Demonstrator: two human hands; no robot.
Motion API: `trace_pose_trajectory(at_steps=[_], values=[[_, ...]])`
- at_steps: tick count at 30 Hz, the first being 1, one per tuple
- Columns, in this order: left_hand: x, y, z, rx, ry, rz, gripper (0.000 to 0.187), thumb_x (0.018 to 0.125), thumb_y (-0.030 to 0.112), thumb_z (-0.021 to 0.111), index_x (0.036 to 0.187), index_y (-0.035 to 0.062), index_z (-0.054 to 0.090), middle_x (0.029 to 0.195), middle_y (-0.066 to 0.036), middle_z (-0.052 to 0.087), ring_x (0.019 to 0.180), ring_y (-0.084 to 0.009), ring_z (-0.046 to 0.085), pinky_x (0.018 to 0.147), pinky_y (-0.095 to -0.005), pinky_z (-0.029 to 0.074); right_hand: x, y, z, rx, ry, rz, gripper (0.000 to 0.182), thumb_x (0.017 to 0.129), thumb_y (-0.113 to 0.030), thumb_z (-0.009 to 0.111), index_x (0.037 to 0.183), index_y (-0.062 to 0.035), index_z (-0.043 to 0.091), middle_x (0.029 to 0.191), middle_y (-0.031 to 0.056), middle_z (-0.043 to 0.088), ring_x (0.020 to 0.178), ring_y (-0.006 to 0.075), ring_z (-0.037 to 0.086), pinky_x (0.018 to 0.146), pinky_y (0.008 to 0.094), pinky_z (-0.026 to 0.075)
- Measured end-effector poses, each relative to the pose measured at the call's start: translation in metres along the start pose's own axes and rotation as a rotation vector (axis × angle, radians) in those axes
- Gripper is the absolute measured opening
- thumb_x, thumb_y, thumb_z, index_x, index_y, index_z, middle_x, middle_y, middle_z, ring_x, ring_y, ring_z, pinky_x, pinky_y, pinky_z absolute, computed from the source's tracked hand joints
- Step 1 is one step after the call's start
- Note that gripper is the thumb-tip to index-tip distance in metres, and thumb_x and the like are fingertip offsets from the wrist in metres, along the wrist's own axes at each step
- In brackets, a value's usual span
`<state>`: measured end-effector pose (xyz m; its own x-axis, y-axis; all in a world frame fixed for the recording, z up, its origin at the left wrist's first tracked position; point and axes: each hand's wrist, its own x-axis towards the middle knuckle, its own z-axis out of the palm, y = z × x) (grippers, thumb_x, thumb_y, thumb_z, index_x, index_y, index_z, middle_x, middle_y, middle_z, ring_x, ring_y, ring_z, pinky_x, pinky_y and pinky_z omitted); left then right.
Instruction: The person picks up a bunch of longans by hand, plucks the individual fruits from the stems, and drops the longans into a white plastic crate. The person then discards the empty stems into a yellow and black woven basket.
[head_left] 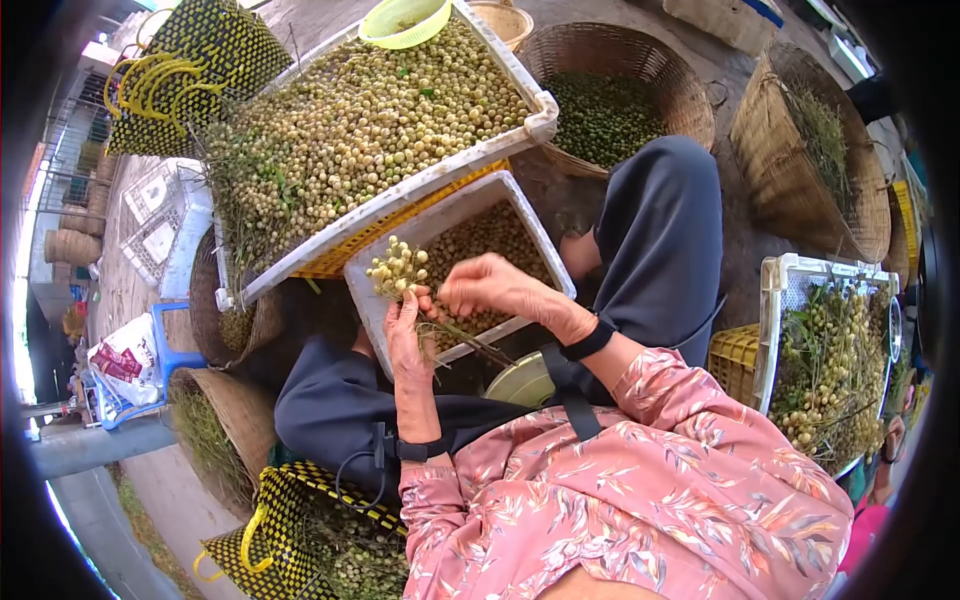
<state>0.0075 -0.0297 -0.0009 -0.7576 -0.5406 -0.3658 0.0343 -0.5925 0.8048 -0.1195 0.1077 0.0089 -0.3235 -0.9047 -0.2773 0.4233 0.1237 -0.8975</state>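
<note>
My left hand point(405, 325) is closed around the stems of a bunch of small round yellowish fruits point(397, 268), whose cut stalks stick out below toward my lap. Close beside it, my right hand point(490, 287) has its fingers bent together near the bunch; whatever they hold is too small to make out. Both hands are over a white box point(553, 262) with loose brownish fruits in its bottom. Behind that box, a large white tray point(400, 190) is heaped with loose fruits, with stems and leaves at its left end.
Around me stand a wicker basket of green fruits point(690, 85), a tall basket of stems point(780, 140), a white crate of fruit bunches point(768, 330), a blue stool point(170, 350) and a black-yellow woven bag point(265, 540). Part of another person's arm point(887, 455) shows at far right.
</note>
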Motion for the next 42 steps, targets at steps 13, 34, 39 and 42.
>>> trace_pose_trajectory(at_steps=[13, 34, 39, 42], values=[[-0.007, -0.004, 0.011, -0.134, -0.082, -0.19, 0.017, 0.096, 0.021, 0.051, 0.084, 0.0091, 0.053, 0.057, 0.007, 0.037, 0.044, -0.0032, 0.031, 0.04, -0.0191, 0.027, 0.022, 0.03, 0.016, 0.381, 0.198, -0.028, 0.014, 0.09, -0.021, 0.063, 0.094, -0.0071, 0.061, 0.074, -0.0022, 0.062, 0.061, 0.0042, 0.055, 0.058, 0.0187, 0.046], [-0.015, 0.007, 0.022, -0.114, -0.175, -0.115, 0.023, 0.095, 0.028, 0.051, 0.084, 0.008, 0.053, 0.052, 0.007, 0.033, 0.04, -0.0026, 0.026, 0.036, -0.0193, 0.023, 0.01, 0.014, 0.017, 0.695, 0.165, -0.066, 0.013, 0.086, -0.016, 0.063, 0.088, -0.0046, 0.056, 0.076, 0.0026, 0.058, 0.062, 0.0102, 0.059, 0.053, 0.0216, 0.049], [-0.02, 0.009, 0.026, 0.008, -0.118, -0.106, 0.024, 0.098, 0.029, 0.045, 0.083, 0.011, 0.048, 0.052, 0.007, 0.033, 0.042, -0.0036, 0.029, 0.038, -0.0197, 0.023, 0.016, 0.017, 0.015, 0.512, 0.215, -0.081, 0.013, 0.088, -0.014, 0.065, 0.095, -0.0101, 0.056, 0.074, -0.0014, 0.057, 0.062, 0.0062, 0.056, 0.054, 0.0205, 0.047], [-0.014, 0.0, 0.016, 0.091, -0.093, -0.044, 0.019, 0.098, 0.025, 0.047, 0.086, 0.0104, 0.051, 0.057, 0.005, 0.039, 0.047, -0.0045, 0.034, 0.043, -0.0194, 0.029, 0.017, 0.019, 0.019, 0.481, 0.238, -0.067, 0.013, 0.087, -0.014, 0.065, 0.095, -0.0098, 0.056, 0.074, -0.0013, 0.058, 0.061, 0.0058, 0.056, 0.054, 0.0199, 0.047]])
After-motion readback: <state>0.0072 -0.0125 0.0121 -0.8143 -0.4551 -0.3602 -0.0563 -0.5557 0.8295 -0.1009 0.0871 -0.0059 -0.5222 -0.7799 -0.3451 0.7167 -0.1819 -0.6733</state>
